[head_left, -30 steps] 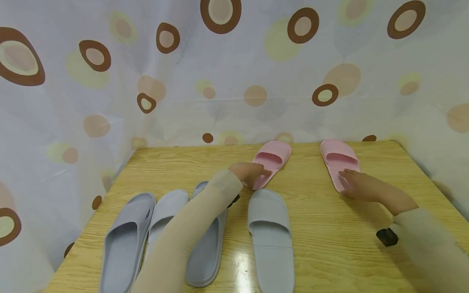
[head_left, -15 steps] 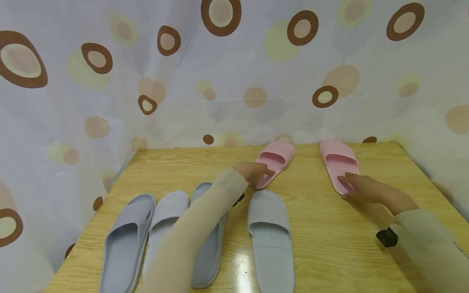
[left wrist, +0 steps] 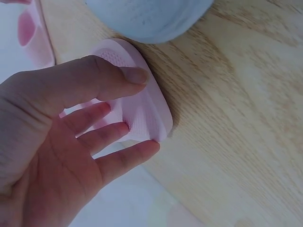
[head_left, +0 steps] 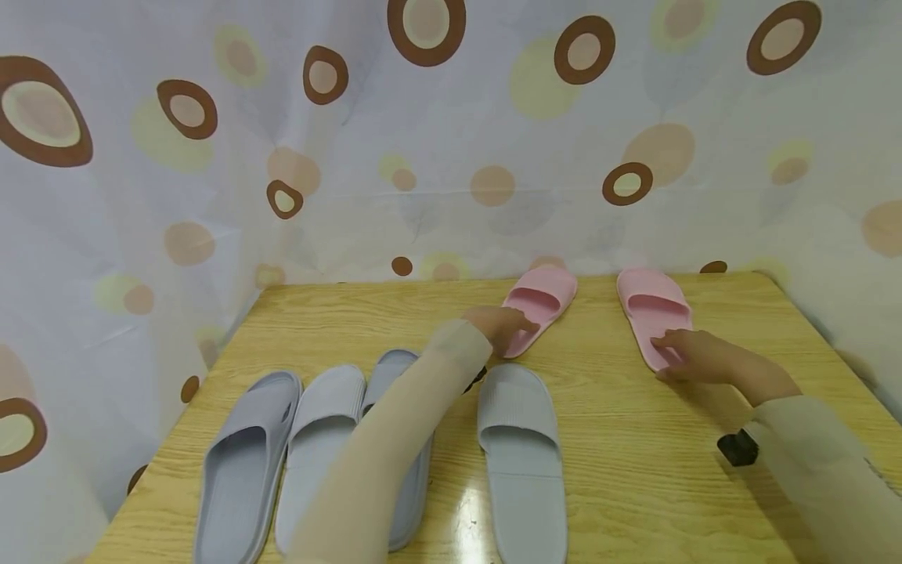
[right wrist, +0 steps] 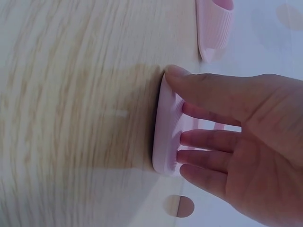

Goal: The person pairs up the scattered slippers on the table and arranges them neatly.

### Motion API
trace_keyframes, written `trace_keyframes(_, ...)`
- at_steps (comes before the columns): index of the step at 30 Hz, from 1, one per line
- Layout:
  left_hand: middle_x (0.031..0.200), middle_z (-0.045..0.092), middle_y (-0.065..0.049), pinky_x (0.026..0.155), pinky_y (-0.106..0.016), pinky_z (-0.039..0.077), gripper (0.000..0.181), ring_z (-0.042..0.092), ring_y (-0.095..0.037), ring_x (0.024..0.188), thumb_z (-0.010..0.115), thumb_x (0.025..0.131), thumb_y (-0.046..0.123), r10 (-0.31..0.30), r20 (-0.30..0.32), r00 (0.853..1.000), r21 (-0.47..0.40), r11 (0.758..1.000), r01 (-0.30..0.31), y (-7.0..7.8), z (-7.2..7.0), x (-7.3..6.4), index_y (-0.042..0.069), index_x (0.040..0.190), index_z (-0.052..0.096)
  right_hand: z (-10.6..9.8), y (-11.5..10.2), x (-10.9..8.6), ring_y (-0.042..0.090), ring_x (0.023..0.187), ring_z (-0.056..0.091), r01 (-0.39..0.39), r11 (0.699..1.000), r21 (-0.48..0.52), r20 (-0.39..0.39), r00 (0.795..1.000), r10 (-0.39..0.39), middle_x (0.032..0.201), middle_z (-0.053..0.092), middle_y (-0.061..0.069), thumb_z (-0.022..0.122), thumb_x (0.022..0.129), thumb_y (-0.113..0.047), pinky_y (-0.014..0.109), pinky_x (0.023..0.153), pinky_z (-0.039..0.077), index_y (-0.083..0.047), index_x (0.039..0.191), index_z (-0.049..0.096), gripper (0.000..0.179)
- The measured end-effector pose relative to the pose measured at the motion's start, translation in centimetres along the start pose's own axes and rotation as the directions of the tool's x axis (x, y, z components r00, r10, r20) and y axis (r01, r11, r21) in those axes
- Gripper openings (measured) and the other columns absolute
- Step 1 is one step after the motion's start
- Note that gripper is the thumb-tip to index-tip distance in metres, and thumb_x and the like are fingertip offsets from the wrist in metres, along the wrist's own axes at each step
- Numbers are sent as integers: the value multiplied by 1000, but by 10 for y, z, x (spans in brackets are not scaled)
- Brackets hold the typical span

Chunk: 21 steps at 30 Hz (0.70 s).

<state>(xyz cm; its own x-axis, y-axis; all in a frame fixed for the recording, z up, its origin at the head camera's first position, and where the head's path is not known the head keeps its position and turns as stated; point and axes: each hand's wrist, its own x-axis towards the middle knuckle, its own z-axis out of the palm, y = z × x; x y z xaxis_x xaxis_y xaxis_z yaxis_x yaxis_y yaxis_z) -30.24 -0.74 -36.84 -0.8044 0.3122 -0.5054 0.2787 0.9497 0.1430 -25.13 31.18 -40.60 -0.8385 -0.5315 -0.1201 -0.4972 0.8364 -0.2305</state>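
Note:
Two pink slippers lie at the back of the wooden table with their toes away from me. My left hand (head_left: 499,325) touches the heel end of the left pink slipper (head_left: 548,282), which points toward the back right. In the left wrist view, the thumb and extended fingers of this hand (left wrist: 71,137) lie on the heel (left wrist: 154,106). At the right pink slipper (head_left: 651,286), my right hand (head_left: 705,360) is at the heel. Seen from the right wrist, its thumb tip meets the heel edge (right wrist: 165,142) and the other fingertips rest against the insole.
A pale grey slipper (head_left: 524,478) stands in front of the left pink one. Further left are a grey slipper (head_left: 236,478), a light grey one (head_left: 317,442) and another grey one (head_left: 395,372), partly hidden by my left arm. A patterned curtain (head_left: 437,227) borders the table (head_left: 317,329).
My left hand and the left pink slipper have shifted to the right and slightly back, narrowing the gap between the pink slippers. The right pink slipper and my right hand stay nearly in place.

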Motion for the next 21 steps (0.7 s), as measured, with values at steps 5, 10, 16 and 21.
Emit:
trace_keyframes(5,153,36,6,112,-30,27,51,33,-12,139,40,102,45,140,-68,988,39,990,-137,-3,4,-10,25,149,39,-1,2,1,59,111,47,-15,1000,7,8,1000,15,122,46,46,74,83,-23,63,92,40,17,122,55,59)
trace_keyframes(10,152,37,7,111,-30,29,49,37,-12,136,39,102,45,142,-69,987,97,986,-135,2,3,-11,27,148,40,-1,2,1,58,111,47,-21,1000,11,14,1000,21,122,47,44,74,83,-24,63,92,40,16,123,55,59)
trace_keyframes(16,155,30,8,114,-33,24,48,28,-13,141,37,104,40,181,-45,983,160,972,-172,6,4,-6,30,151,32,-1,2,2,58,112,47,-28,999,29,20,999,28,124,47,44,73,84,-24,63,92,40,15,125,55,59)
trace_keyframes(21,156,27,9,115,-34,23,50,26,-12,142,39,104,39,202,-34,979,167,967,-193,9,4,-6,32,152,30,-2,1,1,58,111,48,-23,1000,22,10,1000,22,123,48,43,75,83,-25,63,91,41,14,124,56,60)
